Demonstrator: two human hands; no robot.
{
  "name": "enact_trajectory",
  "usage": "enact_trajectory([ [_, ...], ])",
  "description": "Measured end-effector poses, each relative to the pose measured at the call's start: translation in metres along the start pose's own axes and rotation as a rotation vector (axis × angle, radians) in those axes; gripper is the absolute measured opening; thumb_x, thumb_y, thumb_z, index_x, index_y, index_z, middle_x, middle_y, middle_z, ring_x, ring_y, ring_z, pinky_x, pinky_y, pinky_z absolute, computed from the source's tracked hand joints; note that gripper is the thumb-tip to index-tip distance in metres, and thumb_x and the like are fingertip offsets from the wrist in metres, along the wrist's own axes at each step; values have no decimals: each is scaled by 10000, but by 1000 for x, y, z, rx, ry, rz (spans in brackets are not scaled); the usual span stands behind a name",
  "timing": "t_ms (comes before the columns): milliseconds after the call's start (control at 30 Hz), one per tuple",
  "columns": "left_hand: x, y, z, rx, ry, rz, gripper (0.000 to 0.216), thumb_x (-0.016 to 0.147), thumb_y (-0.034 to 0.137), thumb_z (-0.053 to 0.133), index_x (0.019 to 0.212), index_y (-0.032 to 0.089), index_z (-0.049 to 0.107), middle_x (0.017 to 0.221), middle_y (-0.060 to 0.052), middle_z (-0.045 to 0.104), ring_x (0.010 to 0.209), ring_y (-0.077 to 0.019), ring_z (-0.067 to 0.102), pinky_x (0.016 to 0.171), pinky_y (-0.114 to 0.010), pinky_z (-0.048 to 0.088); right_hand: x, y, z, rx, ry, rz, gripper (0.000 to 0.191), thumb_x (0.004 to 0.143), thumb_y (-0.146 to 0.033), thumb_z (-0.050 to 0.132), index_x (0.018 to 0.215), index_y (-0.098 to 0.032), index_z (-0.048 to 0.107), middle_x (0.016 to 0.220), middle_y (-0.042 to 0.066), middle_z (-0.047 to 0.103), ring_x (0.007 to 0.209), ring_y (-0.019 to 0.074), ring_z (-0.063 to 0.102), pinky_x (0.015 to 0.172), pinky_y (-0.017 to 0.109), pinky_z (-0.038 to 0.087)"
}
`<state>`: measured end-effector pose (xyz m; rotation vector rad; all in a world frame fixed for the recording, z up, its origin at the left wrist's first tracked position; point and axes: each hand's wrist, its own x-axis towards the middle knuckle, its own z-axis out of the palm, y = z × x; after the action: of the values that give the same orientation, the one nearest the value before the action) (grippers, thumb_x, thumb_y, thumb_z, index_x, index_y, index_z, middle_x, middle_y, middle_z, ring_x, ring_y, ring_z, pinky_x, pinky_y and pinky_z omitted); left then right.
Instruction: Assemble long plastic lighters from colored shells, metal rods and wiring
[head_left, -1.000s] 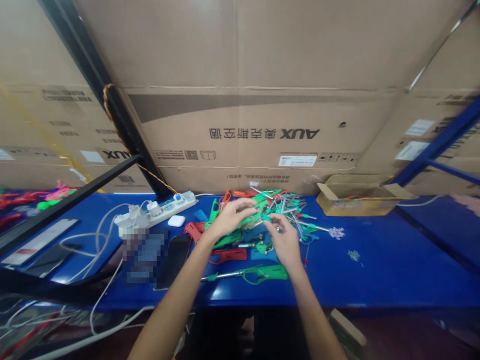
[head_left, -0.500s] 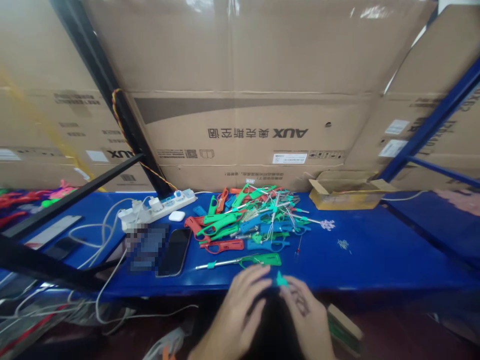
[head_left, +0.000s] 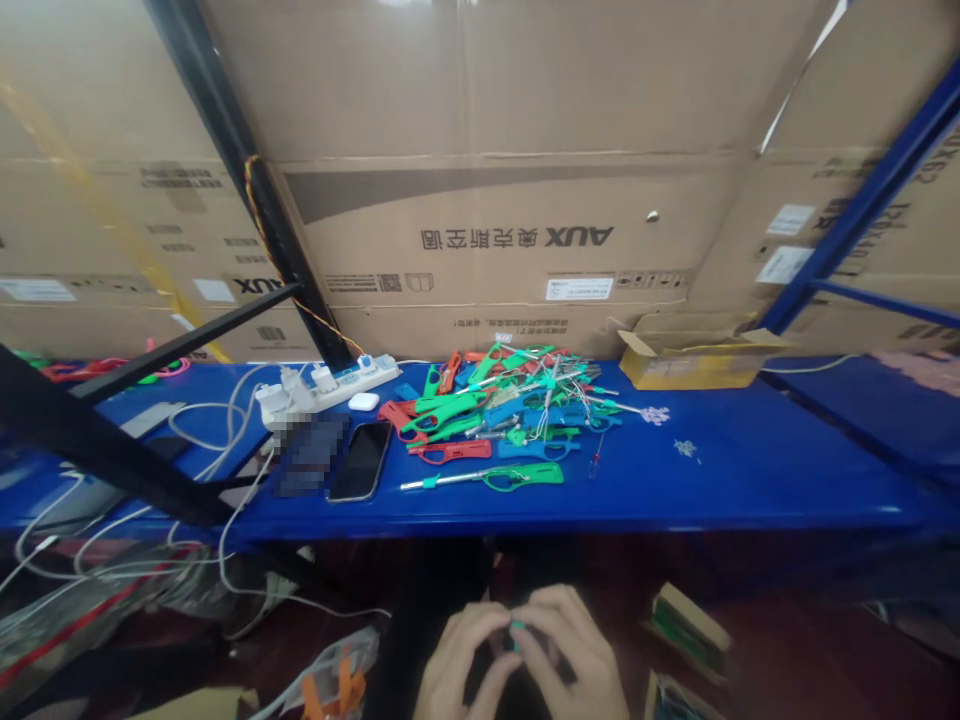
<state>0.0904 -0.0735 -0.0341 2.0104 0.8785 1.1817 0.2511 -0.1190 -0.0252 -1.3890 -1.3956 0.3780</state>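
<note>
Low in front of the shelf, my left hand (head_left: pixel 461 660) and my right hand (head_left: pixel 568 650) meet at the fingertips. Pinched between them is a small green plastic piece (head_left: pixel 517 630), mostly covered by fingers and blurred. Beyond them, a green stick lighter (head_left: pixel 525 476) with a metal tube lies on the blue shelf (head_left: pixel 757 470). Behind it is a pile of lighter parts: a red handle shell (head_left: pixel 450 452), a blue handle shell (head_left: pixel 538 450), green shells (head_left: pixel 450 408) and several metal tubes with wires.
A black phone (head_left: pixel 361 462) and a white power strip (head_left: pixel 360 378) with cables are on the left. An open cardboard box (head_left: pixel 690 368) stands at the back right, near small pink pieces (head_left: pixel 655 415). Below the shelf are a bag with orange parts (head_left: pixel 337 685) and another box (head_left: pixel 690 630).
My hands have drawn down and back from the shelf edge, now below it. The green piece, earlier at my right fingertips, is now between both hands. The view has tilted downward.
</note>
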Motion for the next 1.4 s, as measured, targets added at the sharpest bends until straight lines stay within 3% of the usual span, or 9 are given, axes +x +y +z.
enact_trajectory([
  [167, 23, 3, -11, 23, -67, 28, 440, 973, 203, 620, 1385, 355, 607, 1181, -57, 749, 1011, -222, 748, 877, -294, 630, 22, -11, -7, 76, -129, -74, 249, 1026, -242, 534, 1161, -276, 740, 925, 53, 689, 819, 178, 669, 654, 241, 549],
  [400, 64, -3, -7, -2, -33, 72, 377, 999, 170, 571, 1326, 345, 636, 1208, -44, 728, 1109, -203, 715, 951, -283, 590, 60, -1, -10, 136, -234, -3, 220, 1029, -326, 563, 1216, -272, 666, 969, 31, 676, 776, 153, 637, 719, 263, 540],
  [533, 92, -12, -5, 1, 0, 4, 201, 991, 256, 611, 1168, 278, 703, 1101, -58, 754, 1038, -224, 730, 904, -317, 601, 84, 14, -4, 182, -198, 40, 324, 1014, -364, 584, 1314, -242, 583, 1035, 37, 685, 671, 118, 622, 672, 247, 557],
  [633, 116, -27, -4, -40, 50, -53, 104, 974, 313, 655, 1033, 250, 713, 1009, -42, 769, 946, -218, 745, 857, -322, 604, 109, 26, -9, 119, -142, -20, 344, 1004, -368, 596, 1322, -236, 590, 1064, 56, 701, 726, 139, 641, 709, 265, 569],
  [800, 148, -55, -4, 13, 36, 11, 98, 971, 322, 666, 944, 239, 709, 987, -50, 771, 944, -228, 731, 873, -360, 572, 149, 57, -31, -84, 16, -140, 207, 994, -376, 625, 1130, -254, 721, 1088, 73, 719, 885, 204, 664, 796, 331, 554],
  [967, 156, -67, -6, 167, -29, 114, 112, 965, 358, 684, 930, 270, 743, 949, -40, 786, 1011, -263, 683, 926, -429, 513, 155, 80, -39, -156, -92, -146, 203, 973, -432, 663, 970, -263, 776, 1025, 73, 725, 1008, 255, 669, 895, 395, 540],
  [1100, 156, -66, -7, 255, -57, 169, 96, 959, 354, 700, 910, 280, 738, 1074, -28, 796, 1138, -289, 632, 996, -465, 446, 148, 82, -37, -270, -183, -221, 166, 977, -413, 671, 988, -298, 791, 1041, 50, 730, 980, 237, 665, 900, 402, 502],
  [1267, 156, -64, -5, 351, -28, 221, 113, 957, 360, 703, 895, 292, 768, 1041, -19, 767, 971, -244, 608, 850, -396, 434, 145, 83, -35, -402, -249, -288, 179, 1001, -399, 643, 1037, -293, 783, 1042, 47, 748, 941, 224, 661, 813, 386, 467],
  [1400, 156, -67, -3, 437, -21, 215, 104, 958, 312, 708, 882, 291, 775, 1064, -14, 750, 1005, -246, 581, 876, -410, 388, 144, 81, -33, -398, -244, -287, 182, 1008, -387, 636, 1049, -281, 778, 1037, 42, 743, 937, 208, 653, 816, 378, 453],
])
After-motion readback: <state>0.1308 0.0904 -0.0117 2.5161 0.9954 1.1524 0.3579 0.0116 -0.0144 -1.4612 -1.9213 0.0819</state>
